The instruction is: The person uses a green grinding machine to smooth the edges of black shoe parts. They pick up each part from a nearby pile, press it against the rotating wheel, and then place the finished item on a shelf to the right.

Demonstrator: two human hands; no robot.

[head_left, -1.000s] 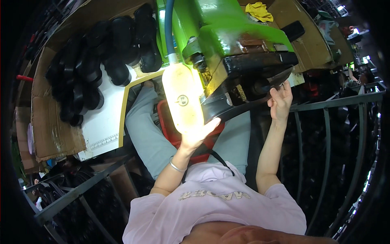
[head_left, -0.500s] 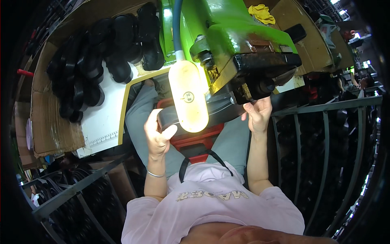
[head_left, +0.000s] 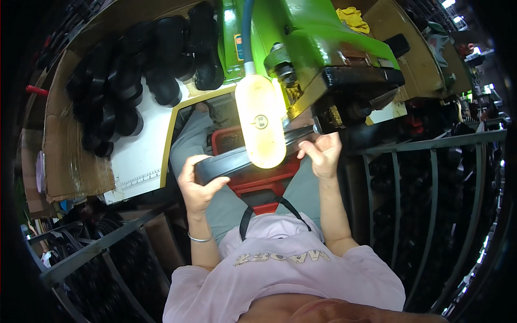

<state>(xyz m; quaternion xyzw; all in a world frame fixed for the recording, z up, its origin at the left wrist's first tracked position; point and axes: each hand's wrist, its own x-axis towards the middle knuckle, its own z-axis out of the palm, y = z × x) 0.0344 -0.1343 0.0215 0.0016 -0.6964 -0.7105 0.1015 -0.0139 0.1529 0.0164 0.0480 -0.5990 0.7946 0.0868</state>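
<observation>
A long black shoe sole point(head_left: 225, 163) lies across my lap, tilted up toward the right. My left hand point(head_left: 199, 185) grips its left end, thumb on the near side and fingers around the far side. At the other end, my right hand point(head_left: 325, 154) pinches the sole just beneath the dark working head point(head_left: 353, 102) of a green machine point(head_left: 318, 40). The sole's right end meets the small tool there; exact contact is hard to see. A lit oval lamp point(head_left: 262, 132) hides the sole's middle.
Black soles point(head_left: 161, 64) are heaped on the white board point(head_left: 137, 156) at left, beside a cardboard box wall point(head_left: 81, 134). Metal-railed racks point(head_left: 425, 145) flank me on both sides. A red stool point(head_left: 258, 185) shows between my legs. A yellow cloth point(head_left: 353, 20) lies at the back right.
Both hands have shifted left with the sole, its left end now lower and its right end drawn along the machine's tool. My view has also moved slightly.
</observation>
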